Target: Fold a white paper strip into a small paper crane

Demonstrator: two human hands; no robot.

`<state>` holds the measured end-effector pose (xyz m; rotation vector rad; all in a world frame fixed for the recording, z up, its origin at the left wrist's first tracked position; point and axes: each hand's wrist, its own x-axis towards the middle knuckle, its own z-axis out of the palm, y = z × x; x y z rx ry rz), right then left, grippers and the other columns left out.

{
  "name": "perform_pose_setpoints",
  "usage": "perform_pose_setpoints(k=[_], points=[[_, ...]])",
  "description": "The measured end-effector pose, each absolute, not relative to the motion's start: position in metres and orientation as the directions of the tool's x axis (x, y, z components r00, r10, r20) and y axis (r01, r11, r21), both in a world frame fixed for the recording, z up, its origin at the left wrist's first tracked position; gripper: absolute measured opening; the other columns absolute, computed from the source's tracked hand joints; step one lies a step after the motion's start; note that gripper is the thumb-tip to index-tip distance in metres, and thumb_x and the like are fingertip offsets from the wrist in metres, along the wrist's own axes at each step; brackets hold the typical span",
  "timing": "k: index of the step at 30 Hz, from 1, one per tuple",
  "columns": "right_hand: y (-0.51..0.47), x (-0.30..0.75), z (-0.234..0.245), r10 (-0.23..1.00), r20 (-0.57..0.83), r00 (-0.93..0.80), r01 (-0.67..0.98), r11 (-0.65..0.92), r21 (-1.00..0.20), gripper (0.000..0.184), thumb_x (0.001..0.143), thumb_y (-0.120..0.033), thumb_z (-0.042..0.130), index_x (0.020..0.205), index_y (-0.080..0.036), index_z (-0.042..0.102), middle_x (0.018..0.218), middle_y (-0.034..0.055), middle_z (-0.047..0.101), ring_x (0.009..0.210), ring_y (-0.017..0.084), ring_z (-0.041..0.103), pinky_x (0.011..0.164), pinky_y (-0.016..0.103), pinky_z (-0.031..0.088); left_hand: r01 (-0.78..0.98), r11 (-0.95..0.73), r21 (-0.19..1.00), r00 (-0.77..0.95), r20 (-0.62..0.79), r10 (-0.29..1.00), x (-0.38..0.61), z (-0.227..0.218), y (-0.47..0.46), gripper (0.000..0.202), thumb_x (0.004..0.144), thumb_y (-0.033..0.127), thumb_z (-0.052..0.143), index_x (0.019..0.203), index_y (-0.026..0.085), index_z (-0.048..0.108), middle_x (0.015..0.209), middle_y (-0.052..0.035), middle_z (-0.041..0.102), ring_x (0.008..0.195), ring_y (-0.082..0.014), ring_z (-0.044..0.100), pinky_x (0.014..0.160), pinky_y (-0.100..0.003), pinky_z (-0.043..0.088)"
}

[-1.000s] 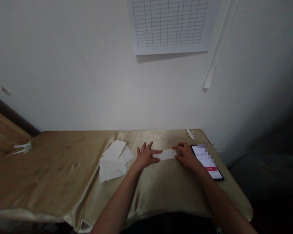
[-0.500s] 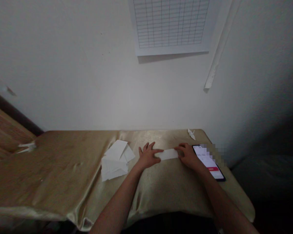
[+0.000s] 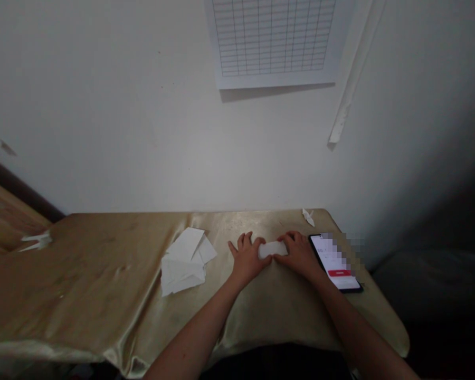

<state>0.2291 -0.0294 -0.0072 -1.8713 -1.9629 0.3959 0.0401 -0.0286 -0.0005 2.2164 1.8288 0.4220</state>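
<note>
A small folded strip of white paper (image 3: pixel 273 249) lies between my hands on the gold cloth. My left hand (image 3: pixel 248 256) grips its left end between thumb and index finger, with the other fingers spread outward. At its right end, my right hand (image 3: pixel 300 254) pinches it, the thumb along the near edge and the fingers at the far edge. Both thumb tips come close together at the near side. A pile of loose white paper sheets (image 3: pixel 186 262) rests to the left of my left hand.
Beside my right hand lies a phone (image 3: pixel 332 264) with a lit screen. A small folded paper piece (image 3: pixel 308 217) sits at the table's back right. The gold-clothed table (image 3: pixel 95 274) meets a white wall (image 3: pixel 122 132), where a printed grid sheet (image 3: pixel 273 42) hangs.
My hands have moved closer together along the paper strip, and less of it shows between them. Both thumbs now press its near edge. The view has shifted slightly.
</note>
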Motion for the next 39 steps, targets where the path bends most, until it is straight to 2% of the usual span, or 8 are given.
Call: perform_pose_setpoints(k=[4,12,23,29,34,39], points=[[-0.028,0.227,-0.006,0.998,0.069,-0.005,0.873,0.038,-0.485,0.055,0.075,-0.045,0.076,0.124,-0.025,0.065,0.136,0.0121,0.048,0.132,0.033,0.041,0.112,0.042,0.029,0.921,-0.188,0.34,0.164,0.097,0.982,0.044,-0.003,-0.029,0.052,0.079,0.055,0.072,0.126,0.033,0.062,0.155,-0.0115,0.04,0.147,-0.0383,0.027,0.114,-0.077,0.007],[-0.023,0.228,-0.008,0.999,0.023,0.026,0.851,-0.01,-0.525,0.052,0.071,-0.031,0.076,0.122,-0.031,0.068,0.137,0.0084,0.047,0.133,0.03,0.041,0.111,0.042,0.031,0.918,-0.165,0.361,0.152,0.065,0.986,0.046,0.001,-0.026,0.051,0.077,0.051,0.074,0.123,0.035,0.062,0.155,-0.0088,0.042,0.147,-0.0371,0.028,0.115,-0.077,0.008],[-0.016,0.244,-0.012,0.999,0.041,-0.036,0.821,0.053,-0.569,0.06,0.068,-0.016,0.07,0.126,-0.032,0.068,0.134,0.0062,0.051,0.13,0.026,0.045,0.112,0.039,0.033,0.917,-0.207,0.342,0.211,0.026,0.977,0.033,0.008,-0.024,0.049,0.078,0.045,0.073,0.125,0.042,0.061,0.157,-0.0027,0.042,0.145,-0.0342,0.032,0.116,-0.072,0.015],[-0.017,0.244,-0.009,0.999,0.013,-0.05,0.824,0.048,-0.565,0.055,0.07,-0.016,0.068,0.121,-0.035,0.072,0.136,0.0044,0.05,0.131,0.026,0.045,0.114,0.039,0.032,0.917,-0.227,0.329,0.241,-0.004,0.97,0.029,0.012,-0.023,0.05,0.079,0.044,0.072,0.127,0.044,0.061,0.158,-0.0011,0.041,0.146,-0.0339,0.032,0.117,-0.07,0.015],[-0.019,0.242,-0.005,0.999,-0.017,-0.042,0.837,0.025,-0.546,0.051,0.073,-0.017,0.067,0.118,-0.038,0.074,0.139,0.003,0.049,0.132,0.027,0.044,0.114,0.041,0.033,0.9,-0.263,0.347,0.29,-0.029,0.957,0.017,0.009,-0.018,0.053,0.079,0.041,0.071,0.131,0.049,0.06,0.16,0.0017,0.04,0.148,-0.0324,0.032,0.118,-0.068,0.016],[-0.02,0.24,-0.003,0.999,-0.017,-0.043,0.85,0.028,-0.525,0.049,0.074,-0.017,0.066,0.118,-0.038,0.074,0.139,0.0033,0.05,0.132,0.027,0.045,0.113,0.042,0.034,0.884,-0.312,0.349,0.355,-0.067,0.932,0.003,0.008,-0.01,0.057,0.08,0.036,0.071,0.134,0.05,0.059,0.162,0.0044,0.037,0.149,-0.0312,0.03,0.121,-0.06,0.018]])
